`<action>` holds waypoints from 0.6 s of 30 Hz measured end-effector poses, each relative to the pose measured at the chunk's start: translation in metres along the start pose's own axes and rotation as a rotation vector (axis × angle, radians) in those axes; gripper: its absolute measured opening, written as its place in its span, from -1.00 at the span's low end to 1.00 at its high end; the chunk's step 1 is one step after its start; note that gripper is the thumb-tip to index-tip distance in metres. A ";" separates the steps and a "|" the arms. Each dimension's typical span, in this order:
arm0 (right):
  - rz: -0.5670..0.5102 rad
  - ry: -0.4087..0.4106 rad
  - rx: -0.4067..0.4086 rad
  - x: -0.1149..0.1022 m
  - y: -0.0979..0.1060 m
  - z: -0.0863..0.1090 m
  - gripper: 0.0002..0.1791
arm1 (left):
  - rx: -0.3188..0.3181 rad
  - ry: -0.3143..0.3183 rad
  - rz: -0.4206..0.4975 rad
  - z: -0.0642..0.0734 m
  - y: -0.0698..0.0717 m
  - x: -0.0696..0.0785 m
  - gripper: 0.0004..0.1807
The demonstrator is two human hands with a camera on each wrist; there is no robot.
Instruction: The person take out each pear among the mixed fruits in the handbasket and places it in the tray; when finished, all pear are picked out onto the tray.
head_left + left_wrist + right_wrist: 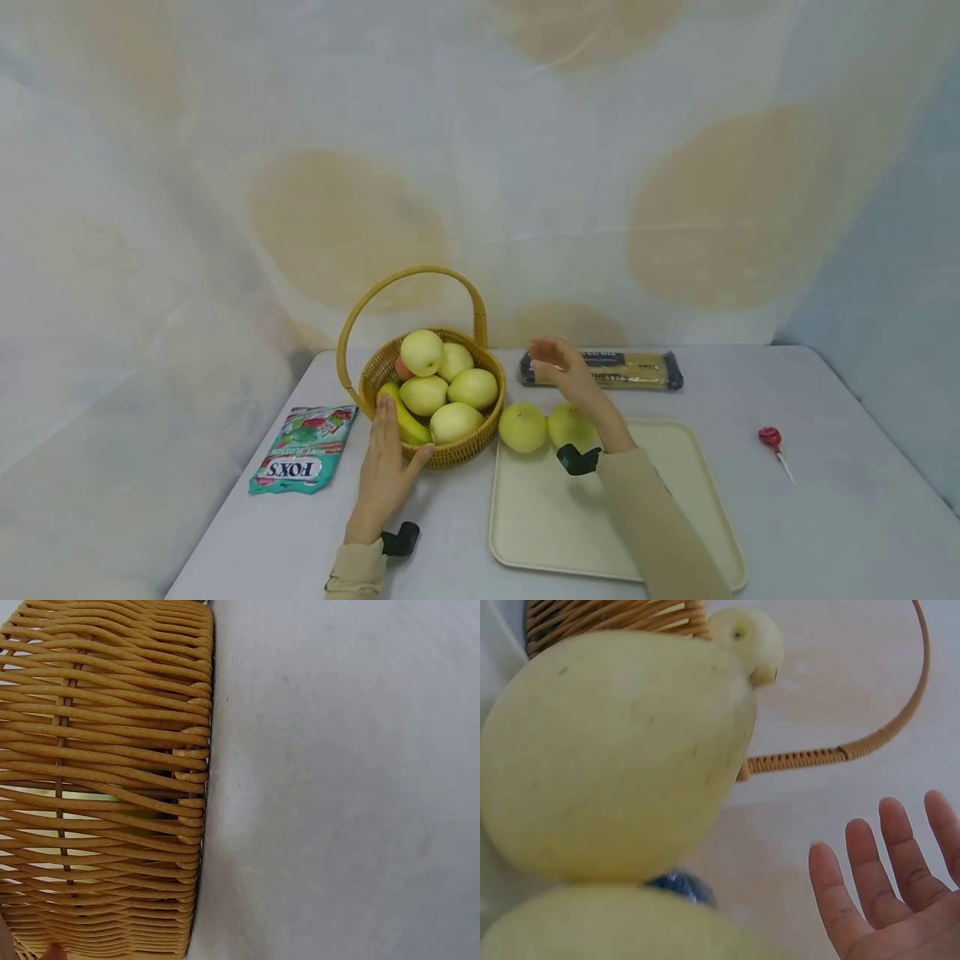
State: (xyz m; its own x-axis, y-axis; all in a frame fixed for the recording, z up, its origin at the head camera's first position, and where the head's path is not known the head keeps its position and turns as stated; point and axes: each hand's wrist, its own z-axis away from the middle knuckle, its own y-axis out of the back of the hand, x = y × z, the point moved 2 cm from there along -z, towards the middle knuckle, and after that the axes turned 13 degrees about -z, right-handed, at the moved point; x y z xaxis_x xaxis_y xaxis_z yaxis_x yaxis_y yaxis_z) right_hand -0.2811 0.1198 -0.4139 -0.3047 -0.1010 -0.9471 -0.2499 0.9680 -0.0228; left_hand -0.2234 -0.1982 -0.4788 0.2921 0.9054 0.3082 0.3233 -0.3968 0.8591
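My left hand [388,467] rests with straight fingers against the near left side of a wicker basket [461,453]. Its fingertips reach the rim beside a banana [410,427]. The basket holds several pale yellow-green pears [457,423] and a reddish fruit [403,369], partly hidden. The weave of the basket wall [112,765] fills the left of the left wrist view. My right hand [573,377] is raised above the far edge of a cream tray [555,533], its fingers spread and holding nothing. Below it, two pears [522,427] sit side by side at the tray's far left.
A pack of spaghetti [637,372] lies behind the tray, partly covered by my right hand. Left of the basket is a teal bag of Fox's sweets [303,450]. A red lollipop [770,437] lies right of the tray. The basket's tall handle [423,270] arches upward.
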 end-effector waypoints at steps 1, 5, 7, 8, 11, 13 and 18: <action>0.006 -0.007 -0.006 0.000 -0.002 -0.003 -0.51 | 0.003 -0.003 0.001 0.000 0.000 0.000 0.11; 0.020 -0.023 -0.024 0.000 -0.013 -0.013 -0.51 | 0.005 -0.008 0.004 -0.001 0.000 0.001 0.10; 0.018 -0.021 -0.036 -0.002 -0.019 -0.017 -0.51 | 0.004 -0.007 0.004 -0.001 -0.001 0.001 0.10; 0.012 -0.024 -0.042 -0.002 -0.021 -0.019 -0.51 | 0.004 -0.005 0.008 -0.001 -0.001 0.001 0.10; 0.005 -0.033 -0.059 -0.003 -0.029 -0.024 -0.51 | 0.001 0.001 0.008 -0.001 -0.001 0.001 0.10; -0.007 -0.050 -0.064 -0.004 -0.034 -0.028 -0.50 | 0.001 0.004 0.006 -0.001 -0.002 0.001 0.10; -0.021 -0.073 -0.092 -0.006 -0.046 -0.038 -0.43 | 0.003 0.012 0.006 0.000 -0.002 0.000 0.10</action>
State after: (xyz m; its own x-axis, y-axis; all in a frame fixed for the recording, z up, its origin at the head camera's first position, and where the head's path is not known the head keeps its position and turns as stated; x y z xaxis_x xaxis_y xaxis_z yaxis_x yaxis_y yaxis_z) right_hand -0.3030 0.0675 -0.3948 -0.2318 -0.1013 -0.9675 -0.3401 0.9402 -0.0170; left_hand -0.2244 -0.1974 -0.4802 0.2831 0.9046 0.3186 0.3238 -0.4029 0.8560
